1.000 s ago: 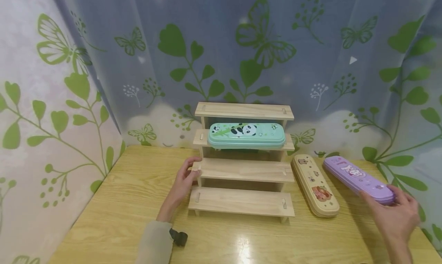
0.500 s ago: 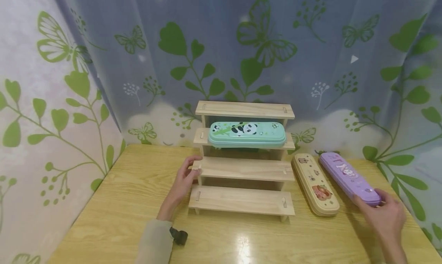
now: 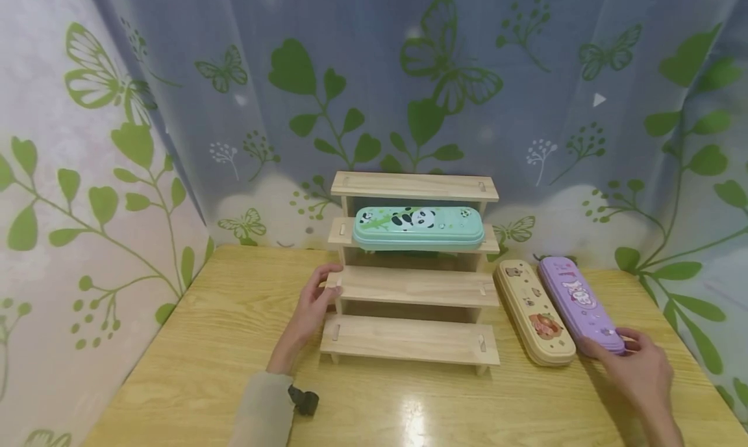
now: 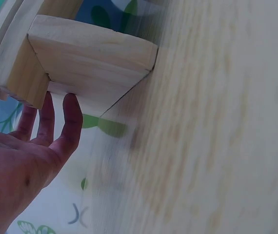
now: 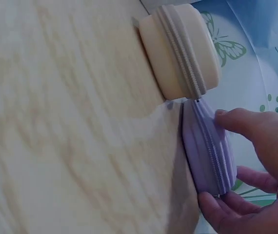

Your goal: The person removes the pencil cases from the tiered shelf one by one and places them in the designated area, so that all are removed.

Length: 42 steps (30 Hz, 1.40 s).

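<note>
In the head view my left hand (image 3: 312,307) holds the left end of a board on the stepped wooden rack (image 3: 409,336). Its fingers (image 4: 71,114) reach against the rack's side in the left wrist view. A mint pencil case (image 3: 418,229) with a panda print lies across the rack's second board from the top. My right hand (image 3: 639,369) grips the near end of a purple pencil case (image 3: 584,304), thumb on one side and fingers on the other. Right beside it, a cream pencil case (image 3: 534,314) lies on the table; both zips show in the right wrist view.
The rack's top board (image 3: 414,186) bears nothing, nor do the two lower ones. A patterned curtain (image 3: 374,76) hangs close behind the rack, and printed cloth also stands at both sides of the wood-grain table (image 3: 199,343).
My right hand has moved left with the purple pencil case, whose near end has swung in and down beside the cream one. The left hand stays on the rack.
</note>
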Available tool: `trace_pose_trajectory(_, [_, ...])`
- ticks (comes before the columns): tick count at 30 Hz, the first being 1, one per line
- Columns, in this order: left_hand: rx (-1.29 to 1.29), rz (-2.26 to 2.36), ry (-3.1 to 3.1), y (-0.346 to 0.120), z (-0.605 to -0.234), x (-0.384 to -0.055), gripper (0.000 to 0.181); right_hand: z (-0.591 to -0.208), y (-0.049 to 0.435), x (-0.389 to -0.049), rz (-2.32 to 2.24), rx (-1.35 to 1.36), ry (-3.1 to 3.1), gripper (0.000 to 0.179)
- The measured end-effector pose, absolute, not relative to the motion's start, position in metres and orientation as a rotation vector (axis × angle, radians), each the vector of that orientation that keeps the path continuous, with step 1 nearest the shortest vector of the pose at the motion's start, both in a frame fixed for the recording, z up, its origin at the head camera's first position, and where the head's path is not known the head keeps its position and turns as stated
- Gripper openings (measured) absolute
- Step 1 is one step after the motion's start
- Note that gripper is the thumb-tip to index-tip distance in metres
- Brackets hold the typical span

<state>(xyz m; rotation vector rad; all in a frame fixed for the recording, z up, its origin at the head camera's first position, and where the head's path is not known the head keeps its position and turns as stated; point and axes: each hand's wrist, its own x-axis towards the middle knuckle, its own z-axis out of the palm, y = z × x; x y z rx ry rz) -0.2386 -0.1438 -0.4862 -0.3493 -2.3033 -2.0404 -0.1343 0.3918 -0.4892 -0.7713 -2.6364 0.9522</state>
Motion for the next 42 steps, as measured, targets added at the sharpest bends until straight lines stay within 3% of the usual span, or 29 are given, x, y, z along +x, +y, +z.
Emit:
trace_pose_trajectory(8, [-0.336, -2.028, -2.311, -0.143, -0.486, -0.237, 0.041, -0.472, 0.385, -0.132, 1.017, -0.752, -2.55, 0.066])
trace_pose_trajectory(23, [-0.327, -2.036, -2.306, -0.146, -0.486, -0.237, 0.04, -0.429, 0.326, -0.147, 1.247, -0.082, -2.32, 0.048])
trace_pose_trajectory(42, [-0.321, -2.077, -2.294, -0.142, -0.484, -0.238, 0.04, -0.393, 0.26, -0.182, 1.358, 0.327, -2.155, 0.045])
